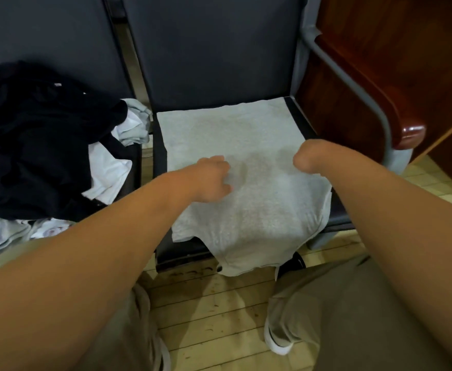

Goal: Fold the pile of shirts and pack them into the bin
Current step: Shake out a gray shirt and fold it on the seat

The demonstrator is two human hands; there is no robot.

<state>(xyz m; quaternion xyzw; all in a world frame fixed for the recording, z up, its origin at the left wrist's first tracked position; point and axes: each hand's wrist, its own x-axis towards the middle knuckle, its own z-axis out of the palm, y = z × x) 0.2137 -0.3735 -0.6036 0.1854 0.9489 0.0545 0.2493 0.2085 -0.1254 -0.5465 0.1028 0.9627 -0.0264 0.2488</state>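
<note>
A light grey shirt (249, 199) lies spread over the dark seat of the middle chair (334, 212), its lower part hanging off the front edge. My left hand (210, 179) is on the shirt's left half, fingers and thumb curled into the fabric. At the shirt's right edge my right hand (309, 156) bends down at the wrist with its fingers curled under and mostly hidden, holding the cloth. A pile of black and white shirts (40, 145) fills the seat to the left. No bin is in view.
The dark chair backs (214, 49) rise behind the seats. A grey metal armrest (353, 84) and a reddish wooden desk (396, 76) stand close on the right. My legs in beige trousers and a white shoe (275, 344) are over the wooden floor below.
</note>
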